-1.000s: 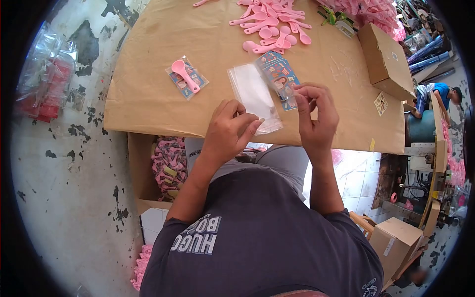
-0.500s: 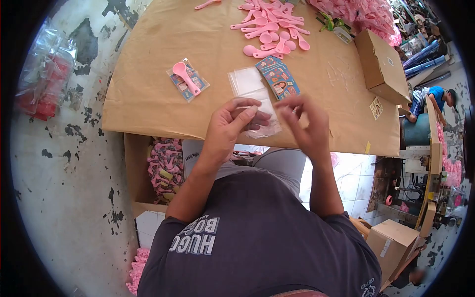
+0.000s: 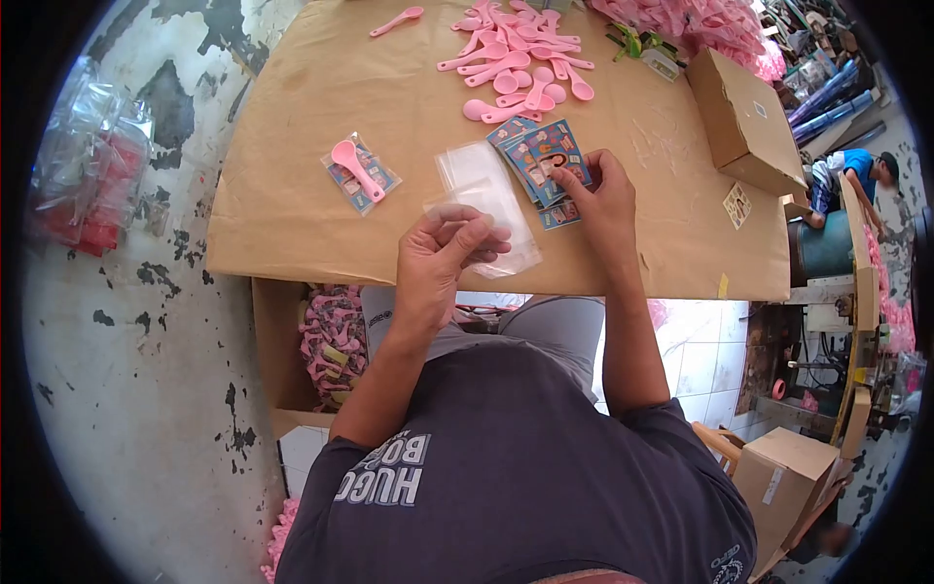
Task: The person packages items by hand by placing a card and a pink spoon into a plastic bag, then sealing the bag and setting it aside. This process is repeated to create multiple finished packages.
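My left hand [image 3: 443, 248] is closed, thumb against fingers, on what looks like a thin clear plastic bag [image 3: 467, 195]. It sits over a stack of clear plastic bags [image 3: 486, 170] on the table. My right hand [image 3: 608, 200] pinches a blue printed card [image 3: 553, 146] at its right side, thumb on top. More printed cards [image 3: 559, 214] lie fanned under and around it. To the left, a pink measuring spoon [image 3: 356, 170] rests on a bagged card [image 3: 362, 200]. Beyond the cards is a heap of pink spoons [image 3: 516, 58].
Brown paper covers the table [image 3: 292, 224]. A cardboard box [image 3: 744, 122] stands at the right, near a small sticker sheet [image 3: 736, 205] and a green-and-black tool [image 3: 637, 44]. Below the left edge sits a box of packed spoons [image 3: 331, 336]. Another person [image 3: 856, 180] works far right.
My right hand has moved up and right onto the printed cards and taken hold of one. The cards are now more spread. My left hand has shifted slightly left and down.
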Demonstrator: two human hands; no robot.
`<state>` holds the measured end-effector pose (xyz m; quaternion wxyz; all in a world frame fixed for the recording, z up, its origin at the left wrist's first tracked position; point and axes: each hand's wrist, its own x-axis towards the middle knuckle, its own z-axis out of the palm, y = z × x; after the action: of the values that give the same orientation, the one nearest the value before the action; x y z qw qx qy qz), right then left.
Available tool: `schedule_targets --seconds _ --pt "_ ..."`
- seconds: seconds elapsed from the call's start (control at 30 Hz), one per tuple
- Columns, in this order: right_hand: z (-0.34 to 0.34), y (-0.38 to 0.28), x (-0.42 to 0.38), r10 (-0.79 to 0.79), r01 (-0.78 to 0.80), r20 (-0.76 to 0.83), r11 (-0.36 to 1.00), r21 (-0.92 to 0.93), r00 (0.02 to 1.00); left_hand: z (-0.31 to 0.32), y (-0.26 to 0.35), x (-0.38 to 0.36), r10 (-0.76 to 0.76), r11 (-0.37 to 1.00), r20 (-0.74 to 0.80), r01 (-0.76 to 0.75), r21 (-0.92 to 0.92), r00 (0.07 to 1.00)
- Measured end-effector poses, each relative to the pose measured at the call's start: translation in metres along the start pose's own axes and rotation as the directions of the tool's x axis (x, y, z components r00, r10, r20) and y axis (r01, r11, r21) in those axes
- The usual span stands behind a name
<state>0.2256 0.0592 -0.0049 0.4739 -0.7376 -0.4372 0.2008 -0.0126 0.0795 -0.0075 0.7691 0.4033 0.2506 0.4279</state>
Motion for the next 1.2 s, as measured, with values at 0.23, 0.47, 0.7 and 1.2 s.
schedule_targets --seconds 0.23,0.47,0.7,1.2 --pt "0.001 0.006 -0.004 -0.332 0.321 -0.238 0.943 -0.087 0.912 0.028 0.013 0.000 -0.041 0.986 -0.070 0.029 -0.165 0.997" --pt "-0.021 -0.015 -0.057 -0.131 0.120 0.006 0.925 0.360 0.991 0.006 0.015 0.006 0.068 0.995 -0.025 -0.070 -0.078 0.997" --pt "-0.004 -0.031 -0.092 -0.012 -0.162 0.322 0.846 0.507 0.947 0.017 0.013 0.006 0.038 0.965 -0.003 -0.037 -0.261 0.999" --pt "-0.006 -0.032 -0.091 -0.023 -0.172 0.401 0.880 0.442 0.916 0.025 0.001 0.009 0.066 0.976 0.086 -0.047 -0.211 0.994"
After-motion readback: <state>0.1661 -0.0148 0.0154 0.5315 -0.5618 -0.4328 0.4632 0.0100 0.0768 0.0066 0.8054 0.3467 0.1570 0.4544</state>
